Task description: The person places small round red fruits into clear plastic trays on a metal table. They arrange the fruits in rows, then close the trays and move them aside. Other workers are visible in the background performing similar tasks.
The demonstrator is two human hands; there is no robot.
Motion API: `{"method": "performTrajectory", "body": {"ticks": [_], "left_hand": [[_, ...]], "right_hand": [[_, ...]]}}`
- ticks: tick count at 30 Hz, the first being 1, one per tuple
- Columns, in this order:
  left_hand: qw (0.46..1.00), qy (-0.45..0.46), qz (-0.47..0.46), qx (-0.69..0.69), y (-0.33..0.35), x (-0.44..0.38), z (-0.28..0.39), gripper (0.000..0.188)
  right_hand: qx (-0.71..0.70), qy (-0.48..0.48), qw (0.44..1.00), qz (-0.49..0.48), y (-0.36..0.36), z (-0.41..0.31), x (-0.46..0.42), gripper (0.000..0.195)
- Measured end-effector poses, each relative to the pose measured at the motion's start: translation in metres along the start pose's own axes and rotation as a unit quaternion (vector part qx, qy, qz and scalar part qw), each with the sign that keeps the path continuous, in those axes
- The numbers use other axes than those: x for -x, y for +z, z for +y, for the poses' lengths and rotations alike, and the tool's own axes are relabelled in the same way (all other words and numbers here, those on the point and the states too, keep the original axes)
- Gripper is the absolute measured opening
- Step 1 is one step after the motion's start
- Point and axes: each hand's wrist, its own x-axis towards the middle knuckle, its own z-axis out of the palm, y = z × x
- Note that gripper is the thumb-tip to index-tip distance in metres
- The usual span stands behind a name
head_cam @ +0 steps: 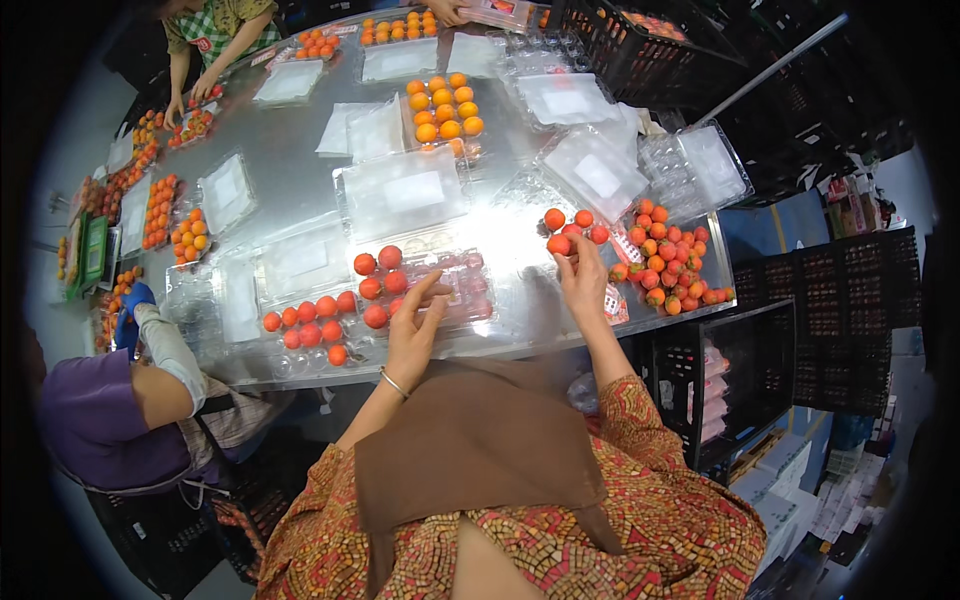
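My right hand (585,283) has its thumb and fingers on an orange-red round fruit (559,244). A few more loose fruits (554,218) lie just beyond its fingertips. To its right is a heap of similar fruits (671,259), some with green calyxes. My left hand (414,328) hovers with fingers apart over a clear plastic tray (486,289) and holds nothing that I can see. Red fruits (390,257) fill the left cups of that tray, partly hidden by the hand. Left of it, a second clear tray (289,366) carries two rows of fruits and a single one in front.
White-sheeted clear packs (412,189) and a tray of orange fruits (444,109) lie farther back on the metal table (292,150). A co-worker with blue gloves (137,296) sits left; another's hands (202,88) handle fruit at the back. Black crates (750,375) stand right.
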Motion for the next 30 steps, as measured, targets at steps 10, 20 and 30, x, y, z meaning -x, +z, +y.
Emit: {"method": "performTrajectory", "body": {"ticks": [10,20,30], "left_hand": [[0.999,-0.001,0.035,0.0,-0.006,0.002,0.0,0.035],[0.97,0.038,0.232,0.064,-0.042,0.01,-0.002,0.024],[0.958,0.035,0.271,0.09,-0.066,0.019,-0.012,0.023]], "right_hand": [[0.295,-0.056,0.953,-0.037,0.016,0.02,-0.011,0.033],[0.224,-0.086,0.968,0.073,0.025,-0.016,-0.007,0.03],[-0.023,-0.328,0.93,-0.162,0.114,-0.16,0.015,0.02]]}}
